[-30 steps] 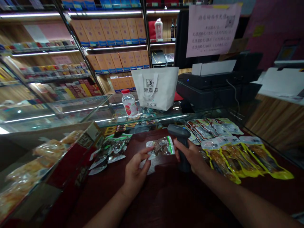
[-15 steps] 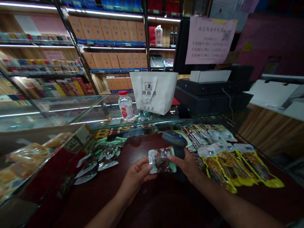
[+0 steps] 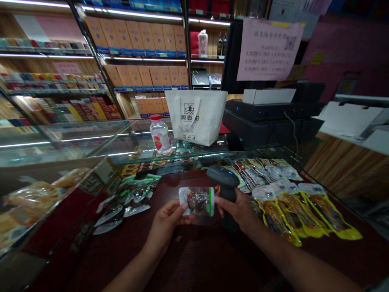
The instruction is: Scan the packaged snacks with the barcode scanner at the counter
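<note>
Between thumb and fingers, my left hand [image 3: 170,217] pinches the left edge of a small clear snack packet [image 3: 197,201] with a green strip and dark pieces inside. My right hand [image 3: 234,207] is wrapped around the handle of a dark barcode scanner [image 3: 223,177], whose head points left above the packet; a blue light glows on it. The right thumb is close to the packet's green edge; whether it touches is hard to tell. Left of my hands lies a pile of similar green-edged packets [image 3: 133,196]. To the right are yellow-edged snack packets [image 3: 281,213] in a row.
A cardboard box [image 3: 91,190] of bagged food stands at the left. Flat silvery packets [image 3: 264,172] lie behind the yellow ones. A red-capped bottle [image 3: 160,136] and a white bag [image 3: 197,117] stand on the glass counter. Black equipment [image 3: 267,117] is at the right back.
My left hand has moved the packet a little to the left, away from the right thumb, which was over its right edge. The scanner stays almost in place in my right hand.
</note>
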A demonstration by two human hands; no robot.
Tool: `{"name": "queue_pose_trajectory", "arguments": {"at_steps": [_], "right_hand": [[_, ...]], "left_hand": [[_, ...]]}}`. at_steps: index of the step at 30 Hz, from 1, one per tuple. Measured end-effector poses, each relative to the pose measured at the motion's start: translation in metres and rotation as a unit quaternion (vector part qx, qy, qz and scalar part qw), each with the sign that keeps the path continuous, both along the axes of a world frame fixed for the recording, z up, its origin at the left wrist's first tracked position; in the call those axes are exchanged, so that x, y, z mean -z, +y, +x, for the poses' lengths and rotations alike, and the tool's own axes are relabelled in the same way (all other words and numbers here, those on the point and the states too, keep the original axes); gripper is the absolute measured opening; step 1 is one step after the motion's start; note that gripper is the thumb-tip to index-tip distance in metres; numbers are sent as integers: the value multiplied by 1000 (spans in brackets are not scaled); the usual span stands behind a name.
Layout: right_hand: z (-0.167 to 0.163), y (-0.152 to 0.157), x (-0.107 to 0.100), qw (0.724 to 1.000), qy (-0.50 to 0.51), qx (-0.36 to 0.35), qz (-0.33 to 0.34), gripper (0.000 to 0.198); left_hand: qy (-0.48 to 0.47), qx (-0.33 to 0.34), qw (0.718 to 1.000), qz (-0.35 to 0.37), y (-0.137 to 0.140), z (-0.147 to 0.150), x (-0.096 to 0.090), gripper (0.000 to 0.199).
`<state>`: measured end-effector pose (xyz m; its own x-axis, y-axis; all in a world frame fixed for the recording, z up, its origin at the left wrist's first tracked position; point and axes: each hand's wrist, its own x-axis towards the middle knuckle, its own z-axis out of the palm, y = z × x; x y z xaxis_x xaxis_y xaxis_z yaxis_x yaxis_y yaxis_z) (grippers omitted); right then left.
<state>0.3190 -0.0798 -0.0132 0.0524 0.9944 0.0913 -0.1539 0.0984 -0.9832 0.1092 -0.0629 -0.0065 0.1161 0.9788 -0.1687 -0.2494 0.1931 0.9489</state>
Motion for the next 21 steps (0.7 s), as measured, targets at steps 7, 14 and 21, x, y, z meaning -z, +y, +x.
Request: {"name": "queue_pose_trajectory", "arguments": {"at_steps": [7, 14, 21], "right_hand": [[-1, -10, -8, 991, -129, -16, 30, 35], [-4, -16, 3, 980, -174, -91, 18, 45], [-4, -17, 3, 976, -191, -101, 6, 46]], "left_hand": [[-25, -119, 992, 22, 15, -12, 1, 49], [-24, -126, 991, 47, 17, -16, 5, 46], [-18, -128, 990, 53, 23, -17, 12, 46]]}}
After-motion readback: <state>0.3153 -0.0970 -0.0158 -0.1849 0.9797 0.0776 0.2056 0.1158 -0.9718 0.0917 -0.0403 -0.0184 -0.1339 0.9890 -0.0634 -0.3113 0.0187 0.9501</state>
